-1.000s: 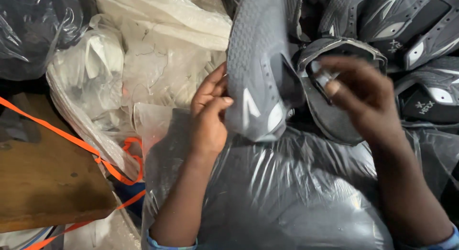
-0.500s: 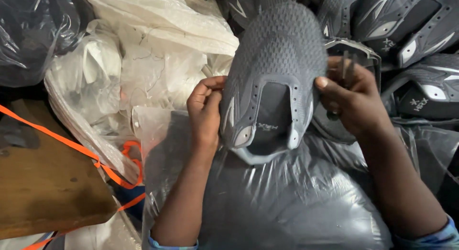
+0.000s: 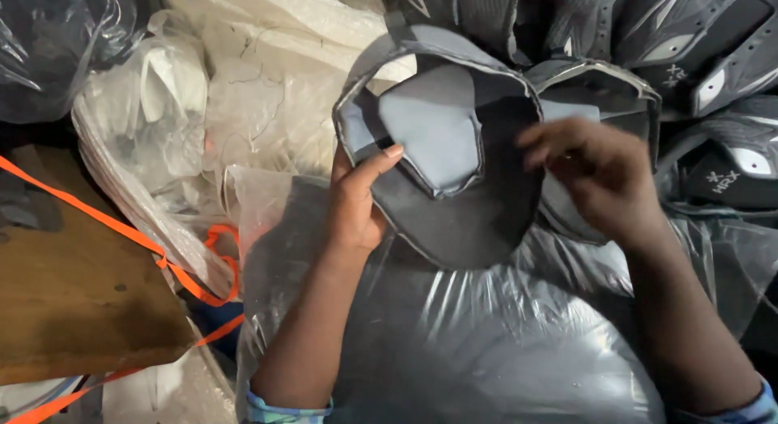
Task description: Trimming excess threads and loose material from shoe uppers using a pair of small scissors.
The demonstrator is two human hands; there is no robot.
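Clearly the work in hand is turning and checking the inside of a grey fabric shoe upper (image 3: 454,148), which is held up, open side toward the camera, above a large clear plastic bag stuffed with grey material (image 3: 486,343) that fills the near middle of the view. Its padded grey tongue lining shows in the middle, ringed by a pale stitched edge. The left hand (image 3: 356,205) grips the upper's left rim, thumb pressed on the inner lining and fingers wrapped behind it. The right hand (image 3: 592,177) sits at the upper's right rim, fingers curled and bunched; it is blurred, so whether it actually pinches the edge cannot be told. Behind, along the far right, lies a heap of dark grey uppers with silver trim (image 3: 697,83). Crumpled translucent plastic bags (image 3: 243,92) crowd the far left, and a brown wooden board (image 3: 73,294) crossed by an orange strap (image 3: 121,229) lies at the near left. As a judgement, the next move calls for a firm hold on both rims so the soft piece does not fold shut
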